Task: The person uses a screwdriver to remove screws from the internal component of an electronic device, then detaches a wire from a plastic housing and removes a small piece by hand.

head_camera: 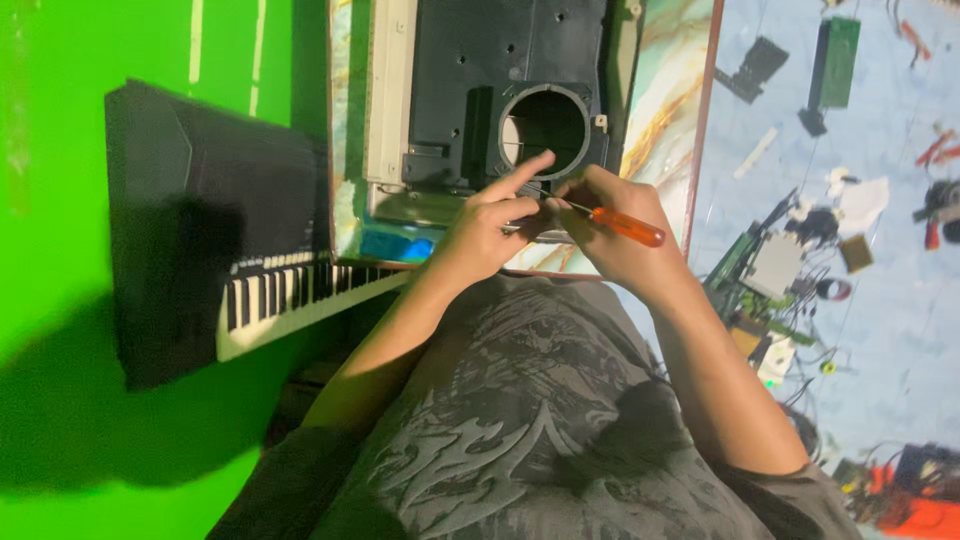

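Head view: both hands meet at frame centre, just below a round opening.
Right hand (615, 225): fingers closed around an orange-handled screwdriver (625, 226); shaft points left, its tip hidden behind the left fingers.
Left hand (490, 225): index finger extended (resting at the opening's rim), other fingers curled; whether they grip anything cannot be told.
Black housing (470, 60): upper centre, on a marbled board (670, 90).
Keyboard (290, 290): left.
Circuit boards (770, 270): right, well apart.

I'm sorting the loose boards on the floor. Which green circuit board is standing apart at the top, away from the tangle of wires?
The dark green rectangular board near the top edge; the other green boards sit lower, amid wires and parts.
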